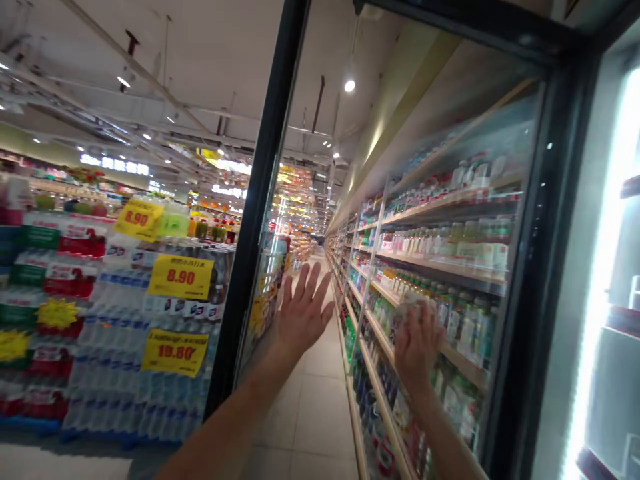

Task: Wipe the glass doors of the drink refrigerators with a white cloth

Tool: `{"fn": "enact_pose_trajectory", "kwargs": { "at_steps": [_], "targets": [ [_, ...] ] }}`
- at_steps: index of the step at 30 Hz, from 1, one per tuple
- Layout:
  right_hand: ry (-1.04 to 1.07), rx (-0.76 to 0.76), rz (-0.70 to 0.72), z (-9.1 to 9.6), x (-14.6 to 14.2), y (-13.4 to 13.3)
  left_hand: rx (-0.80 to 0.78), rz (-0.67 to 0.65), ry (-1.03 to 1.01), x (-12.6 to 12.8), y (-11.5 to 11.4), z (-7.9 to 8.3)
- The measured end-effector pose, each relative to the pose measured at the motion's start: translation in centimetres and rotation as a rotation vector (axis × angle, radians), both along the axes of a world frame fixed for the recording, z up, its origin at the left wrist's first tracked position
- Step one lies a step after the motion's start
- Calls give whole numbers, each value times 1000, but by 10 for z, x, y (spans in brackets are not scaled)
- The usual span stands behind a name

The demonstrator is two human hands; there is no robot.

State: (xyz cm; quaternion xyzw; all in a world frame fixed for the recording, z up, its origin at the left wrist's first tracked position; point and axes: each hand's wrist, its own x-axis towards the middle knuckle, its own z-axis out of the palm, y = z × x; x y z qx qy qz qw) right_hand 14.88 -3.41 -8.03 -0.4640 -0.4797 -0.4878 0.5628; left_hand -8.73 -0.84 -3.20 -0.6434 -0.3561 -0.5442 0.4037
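Note:
My left hand [303, 313] is open, its fingers spread and pointing up, flat at the glass door [450, 133] of a drinks fridge. The door has a black frame [250, 267] and stands swung out in front of me. My right hand [417, 343] is raised to the right of the left one. Its fingers are curled round what looks like a clear bottle [407, 303], blurred by motion. Both forearms reach up from the bottom of the view.
Through the glass, long shelves of bottled drinks [450, 257] run down the right side of a tiled aisle [310, 407]. Stacked water packs with yellow price tags [180, 277] stand on the left. The lit fridge interior [610, 300] is at the far right.

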Motion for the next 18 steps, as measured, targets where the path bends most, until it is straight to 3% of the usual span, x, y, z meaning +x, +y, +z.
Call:
{"fn": "enact_pose_trajectory", "kwargs": {
  "at_steps": [3,5,9,11,14,18],
  "targets": [
    [342,80,1,16,32,0,1,6,4,1,0,0],
    [338,72,15,19,19,0,9,8,6,1,0,0],
    [-202,-115,59,-5,-51,2,25,0,7,-1,0,0],
    [-370,-189,64,-22,-64,3,26,-15,1,-2,0,0],
    [-200,-111,-14,-34,-27,1,34,-20,0,-2,0,0],
    [333,115,-69,-13,47,-2,42,2,9,-1,-1,-2]
  ]
}}
